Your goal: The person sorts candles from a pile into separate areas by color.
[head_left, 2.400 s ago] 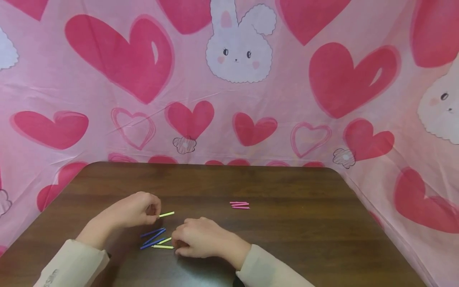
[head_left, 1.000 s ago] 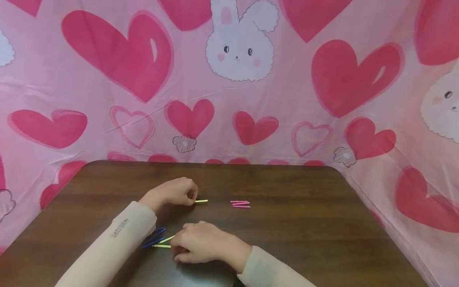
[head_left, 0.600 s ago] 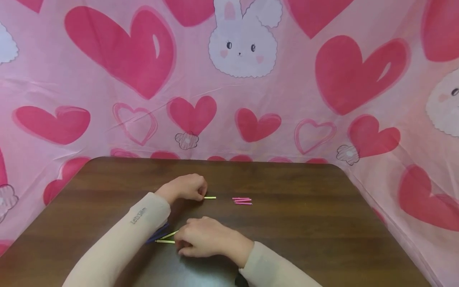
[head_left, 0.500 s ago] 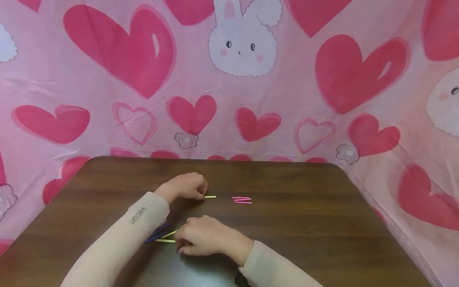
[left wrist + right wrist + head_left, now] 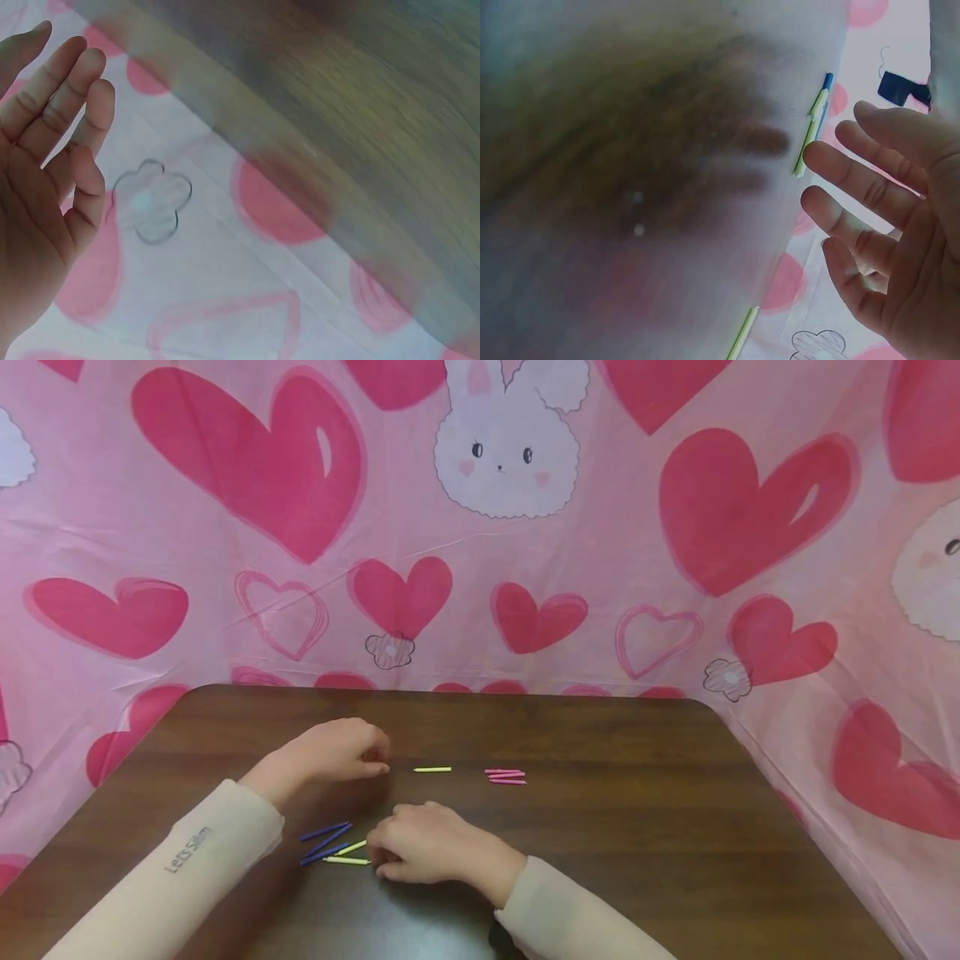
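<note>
My left hand (image 5: 330,752) is over the left part of the table, its loosely bent fingers holding nothing, as the left wrist view also shows. A short gap to its right lies a single thin yellow stick (image 5: 433,769), like a small candle. Close beside my right hand (image 5: 438,845), two more yellow sticks (image 5: 348,861) lie by its fingertips, partly crossing several blue sticks (image 5: 324,832). The right wrist view shows the right hand's fingers (image 5: 844,172) apart and relaxed, with no stick between them.
Several pink sticks (image 5: 507,777) lie together right of the single yellow one. The brown wooden table (image 5: 637,827) runs back to a pink cloth (image 5: 540,552) printed with hearts and rabbits. A dark strap piece (image 5: 894,88) shows near the right wrist.
My left hand carried one yellow stick rightward, let go of it left of the pink sticks, and drew back left. The blue sticks are uncovered again. The right hand stayed nearly still.
</note>
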Action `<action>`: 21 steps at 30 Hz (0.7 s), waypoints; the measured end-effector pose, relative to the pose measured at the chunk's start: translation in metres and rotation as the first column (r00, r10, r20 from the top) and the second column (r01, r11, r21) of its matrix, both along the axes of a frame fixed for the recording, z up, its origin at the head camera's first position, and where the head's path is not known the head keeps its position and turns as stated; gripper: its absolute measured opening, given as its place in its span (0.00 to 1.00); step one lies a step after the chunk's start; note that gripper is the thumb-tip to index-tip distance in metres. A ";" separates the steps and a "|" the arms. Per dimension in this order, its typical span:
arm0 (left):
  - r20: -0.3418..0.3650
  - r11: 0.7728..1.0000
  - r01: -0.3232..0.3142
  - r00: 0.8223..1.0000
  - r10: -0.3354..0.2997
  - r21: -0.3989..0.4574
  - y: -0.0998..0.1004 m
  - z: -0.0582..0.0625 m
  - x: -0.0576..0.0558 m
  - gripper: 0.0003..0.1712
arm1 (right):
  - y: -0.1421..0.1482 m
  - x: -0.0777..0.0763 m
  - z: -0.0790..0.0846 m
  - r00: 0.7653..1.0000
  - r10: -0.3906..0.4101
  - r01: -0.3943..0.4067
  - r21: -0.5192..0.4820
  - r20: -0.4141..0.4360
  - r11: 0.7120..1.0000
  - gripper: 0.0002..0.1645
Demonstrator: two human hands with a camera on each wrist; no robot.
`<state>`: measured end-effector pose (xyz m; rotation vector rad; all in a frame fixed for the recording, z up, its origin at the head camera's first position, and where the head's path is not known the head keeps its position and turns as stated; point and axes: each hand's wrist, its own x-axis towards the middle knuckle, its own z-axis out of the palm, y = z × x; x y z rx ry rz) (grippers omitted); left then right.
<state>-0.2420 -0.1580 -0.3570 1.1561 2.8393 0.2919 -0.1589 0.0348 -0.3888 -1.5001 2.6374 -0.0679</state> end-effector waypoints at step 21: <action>-0.070 0.981 -0.121 0.989 0.133 0.150 -0.065 0.011 0.068 0.03 | -0.023 -0.009 -0.003 0.995 -0.077 0.077 0.016 0.067 0.997 0.05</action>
